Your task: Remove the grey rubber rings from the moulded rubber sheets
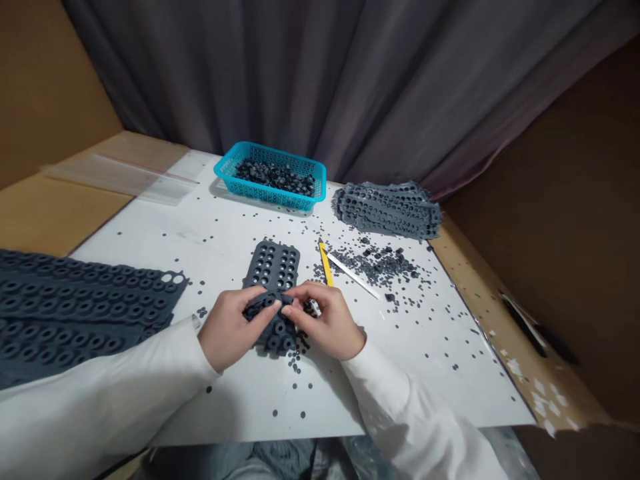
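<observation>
A dark grey rubber sheet (273, 267) with rows of punched holes lies in front of me, its near part folded up and covered with ring-shaped pieces. My left hand (237, 327) pinches the folded part from the left, thumb on top. From the right, my right hand (327, 320) grips the same fold between thumb and fingers, and the two thumbs nearly meet. What lies under the fingertips is hidden. Small dark discs are scattered around and beneath the sheet. Just beyond my right hand lie a yellow pen-like tool (325, 263) and a thin white stick (354, 275).
A blue basket (320, 181) of small dark parts stands at the back. Stacked perforated strips (390, 210) lie back right, near a heap of loose discs (387, 265). Uncut ringed sheets (80, 310) cover the left; a clear plastic bag (130, 177) lies behind them.
</observation>
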Motion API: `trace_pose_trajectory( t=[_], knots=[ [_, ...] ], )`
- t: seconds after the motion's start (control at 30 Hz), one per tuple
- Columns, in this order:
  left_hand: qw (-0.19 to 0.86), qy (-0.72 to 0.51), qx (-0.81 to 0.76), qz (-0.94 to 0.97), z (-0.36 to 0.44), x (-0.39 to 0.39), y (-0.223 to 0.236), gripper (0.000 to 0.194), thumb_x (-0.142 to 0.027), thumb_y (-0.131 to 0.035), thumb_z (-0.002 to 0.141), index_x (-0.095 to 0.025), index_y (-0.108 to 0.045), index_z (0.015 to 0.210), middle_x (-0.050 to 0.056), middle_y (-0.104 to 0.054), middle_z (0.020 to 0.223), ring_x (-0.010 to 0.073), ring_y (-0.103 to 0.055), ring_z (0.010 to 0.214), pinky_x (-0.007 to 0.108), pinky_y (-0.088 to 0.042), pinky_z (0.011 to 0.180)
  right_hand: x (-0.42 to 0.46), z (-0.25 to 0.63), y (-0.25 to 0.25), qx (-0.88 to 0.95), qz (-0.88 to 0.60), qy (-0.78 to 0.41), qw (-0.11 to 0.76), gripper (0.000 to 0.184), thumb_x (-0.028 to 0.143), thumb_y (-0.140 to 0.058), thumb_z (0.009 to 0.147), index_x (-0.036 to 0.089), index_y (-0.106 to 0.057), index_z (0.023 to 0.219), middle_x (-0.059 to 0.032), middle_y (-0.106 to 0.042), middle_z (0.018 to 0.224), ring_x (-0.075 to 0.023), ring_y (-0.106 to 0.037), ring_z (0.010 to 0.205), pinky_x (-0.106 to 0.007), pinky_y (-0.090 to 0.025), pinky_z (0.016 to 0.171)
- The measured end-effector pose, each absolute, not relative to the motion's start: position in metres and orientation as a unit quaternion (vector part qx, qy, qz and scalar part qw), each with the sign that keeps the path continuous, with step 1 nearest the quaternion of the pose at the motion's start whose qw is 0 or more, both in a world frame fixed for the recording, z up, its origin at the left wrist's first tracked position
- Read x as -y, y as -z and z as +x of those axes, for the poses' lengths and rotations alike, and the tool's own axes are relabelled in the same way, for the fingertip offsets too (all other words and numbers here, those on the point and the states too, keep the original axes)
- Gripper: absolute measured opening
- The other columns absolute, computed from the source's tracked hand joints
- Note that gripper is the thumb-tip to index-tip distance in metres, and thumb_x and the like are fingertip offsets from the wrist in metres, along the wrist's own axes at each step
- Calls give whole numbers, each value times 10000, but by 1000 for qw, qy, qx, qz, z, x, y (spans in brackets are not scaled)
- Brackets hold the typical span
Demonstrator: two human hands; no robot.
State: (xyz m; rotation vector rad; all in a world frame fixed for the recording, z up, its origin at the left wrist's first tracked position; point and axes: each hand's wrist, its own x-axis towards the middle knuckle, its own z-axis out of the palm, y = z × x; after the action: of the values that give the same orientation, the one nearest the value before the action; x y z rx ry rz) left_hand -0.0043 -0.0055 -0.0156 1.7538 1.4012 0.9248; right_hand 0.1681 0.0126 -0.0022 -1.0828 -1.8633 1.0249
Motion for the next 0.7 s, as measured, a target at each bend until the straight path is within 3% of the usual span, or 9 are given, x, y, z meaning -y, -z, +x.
trace_pose_trajectory(
  t=[0.27, 0.5, 0.7],
  knots=[
    [298, -317, -497, 751, -8, 5, 18, 221, -302, -488, 850, -158, -566, 700, -25, -558, 583, 106, -528, 550, 208, -368, 529, -14, 170, 5, 682, -444, -480, 327, 122, 259, -594, 759, 142, -627, 759, -5, -575, 610, -104, -494, 553, -226, -403, 536],
    [169, -319, -462, 810, -9, 8, 20, 168, -198, -494, 833, -147, -540, 679, 8, -574, 589, 121, -554, 539, 217, -383, 527, -6, 161, 5, 769, -479, -238, 349, 94, 170, -503, 784, 150, -571, 722, -20, -547, 634, -131, -499, 597, -252, -387, 592],
    [66, -342, -405, 845, -11, 11, 22, 104, -111, -475, 801, -139, -560, 747, 46, -613, 615, 161, -577, 561, 244, -421, 537, -1, 152, 11, 773, -514, -144, 342, 92, 158, -474, 804, 154, -536, 736, -30, -541, 651, -157, -499, 636, -283, -381, 646]
  ],
)
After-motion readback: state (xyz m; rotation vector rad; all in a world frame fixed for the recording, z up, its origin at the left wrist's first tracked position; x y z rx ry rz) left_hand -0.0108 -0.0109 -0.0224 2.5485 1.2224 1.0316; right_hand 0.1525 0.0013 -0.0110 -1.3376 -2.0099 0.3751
